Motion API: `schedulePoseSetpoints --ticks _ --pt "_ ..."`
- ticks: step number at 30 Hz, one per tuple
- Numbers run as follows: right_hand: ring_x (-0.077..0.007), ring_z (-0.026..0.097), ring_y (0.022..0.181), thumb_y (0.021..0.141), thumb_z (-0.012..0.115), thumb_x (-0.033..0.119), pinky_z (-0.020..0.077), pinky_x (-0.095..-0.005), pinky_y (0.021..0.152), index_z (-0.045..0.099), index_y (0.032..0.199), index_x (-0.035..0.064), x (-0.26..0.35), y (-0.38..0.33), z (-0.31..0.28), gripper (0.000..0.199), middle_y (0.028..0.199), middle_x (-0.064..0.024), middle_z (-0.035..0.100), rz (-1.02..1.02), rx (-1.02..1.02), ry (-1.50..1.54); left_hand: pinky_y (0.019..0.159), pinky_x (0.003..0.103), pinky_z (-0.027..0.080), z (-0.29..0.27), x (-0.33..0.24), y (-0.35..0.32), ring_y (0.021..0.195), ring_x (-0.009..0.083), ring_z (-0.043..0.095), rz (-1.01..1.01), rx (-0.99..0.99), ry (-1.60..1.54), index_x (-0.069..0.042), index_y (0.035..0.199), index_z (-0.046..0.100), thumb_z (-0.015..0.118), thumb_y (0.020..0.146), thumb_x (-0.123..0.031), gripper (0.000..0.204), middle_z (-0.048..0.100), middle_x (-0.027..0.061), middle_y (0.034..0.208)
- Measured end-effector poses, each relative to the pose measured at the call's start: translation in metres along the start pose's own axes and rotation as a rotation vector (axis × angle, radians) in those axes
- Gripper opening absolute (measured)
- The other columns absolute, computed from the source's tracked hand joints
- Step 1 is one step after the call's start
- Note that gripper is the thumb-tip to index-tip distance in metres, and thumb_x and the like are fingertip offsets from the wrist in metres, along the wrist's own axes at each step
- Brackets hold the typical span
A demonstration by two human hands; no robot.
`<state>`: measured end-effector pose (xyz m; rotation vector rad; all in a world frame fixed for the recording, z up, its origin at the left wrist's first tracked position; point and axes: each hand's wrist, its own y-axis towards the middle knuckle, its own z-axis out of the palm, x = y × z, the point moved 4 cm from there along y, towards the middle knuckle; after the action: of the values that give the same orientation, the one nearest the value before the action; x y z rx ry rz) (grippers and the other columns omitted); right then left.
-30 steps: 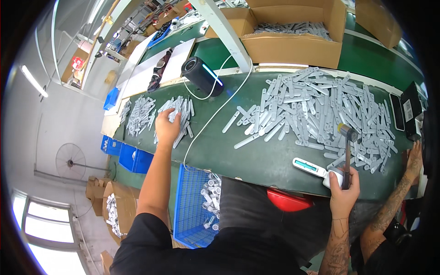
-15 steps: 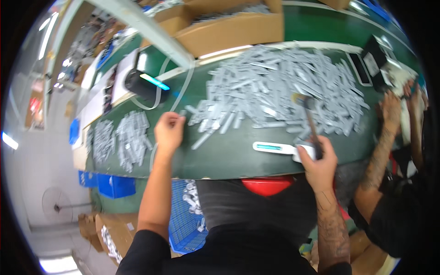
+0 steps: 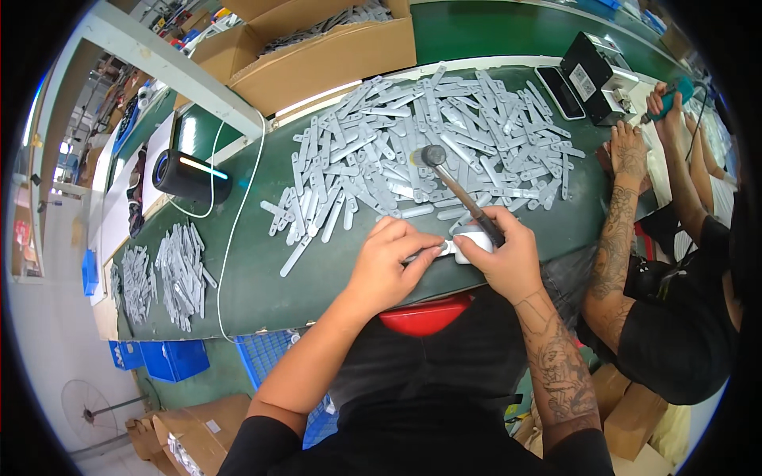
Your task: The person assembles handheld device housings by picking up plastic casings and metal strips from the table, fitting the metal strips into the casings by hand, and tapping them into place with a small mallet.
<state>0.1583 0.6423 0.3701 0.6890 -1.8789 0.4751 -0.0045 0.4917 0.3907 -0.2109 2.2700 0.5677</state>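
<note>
My right hand (image 3: 508, 258) is closed around a hammer and a white part at once. The hammer (image 3: 468, 198) has a dark handle and a round head that points away over the pile. Its white part (image 3: 474, 240) has a broad rounded end between thumb and fingers; the narrow end runs toward my left hand. With thumb and fingertips together, my left hand (image 3: 393, 262) pinches a small grey piece against that narrow end, mostly covered by the fingers. Both hands meet above the table's near edge. Beyond them lies a large heap of flat grey strips (image 3: 365, 143).
Two smaller piles of grey strips (image 3: 182, 274) lie at left, near a black speaker (image 3: 186, 176) and its white cable (image 3: 242, 214). A cardboard box (image 3: 333, 63) stands behind. At right are a phone (image 3: 559, 91), a black box (image 3: 599, 75) and a co-worker's tattooed arm (image 3: 615, 238).
My left hand has moved right and nearer to me, meeting the white part. The right hand has come left with the hammer and white part. The view has shifted too.
</note>
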Motion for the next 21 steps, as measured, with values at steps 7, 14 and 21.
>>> schedulePoseSetpoints --ticks 7,14,21 --pt "-0.0220 0.073 0.098 0.092 0.088 0.016 0.0577 -0.0336 0.087 0.071 0.123 -0.0002 0.013 -0.007 -0.003 0.038 0.110 -0.0131 0.077 -0.085 -0.021 -0.075 0.082 0.039 0.056 0.002 0.005 -0.002 0.097 0.0282 0.071 0.062 -0.013 -0.002 -0.009 0.106 0.084 0.087 0.090 -0.011 0.016 0.076 0.0066 0.105" --pt "-0.0357 0.073 0.099 0.106 0.065 0.003 0.0571 -0.0387 0.091 0.065 0.151 0.0043 0.038 -0.074 -0.047 0.044 0.108 -0.0185 0.073 -0.156 0.064 -0.267 0.081 0.040 0.061 0.004 0.018 -0.004 0.090 0.0308 0.078 -0.085 0.003 -0.165 -0.004 0.103 0.084 0.090 0.090 -0.012 0.017 0.083 0.0129 0.101" --pt "-0.0317 0.063 0.077 0.106 0.066 0.003 0.0542 -0.0365 0.075 0.061 0.158 0.0085 0.046 -0.106 -0.053 0.052 0.091 -0.0158 0.065 -0.072 0.058 -0.245 0.083 0.042 0.060 0.005 0.019 -0.004 0.090 0.0334 0.077 -0.082 -0.021 -0.205 -0.004 0.098 0.082 0.089 0.090 -0.014 0.015 0.082 0.0123 0.098"
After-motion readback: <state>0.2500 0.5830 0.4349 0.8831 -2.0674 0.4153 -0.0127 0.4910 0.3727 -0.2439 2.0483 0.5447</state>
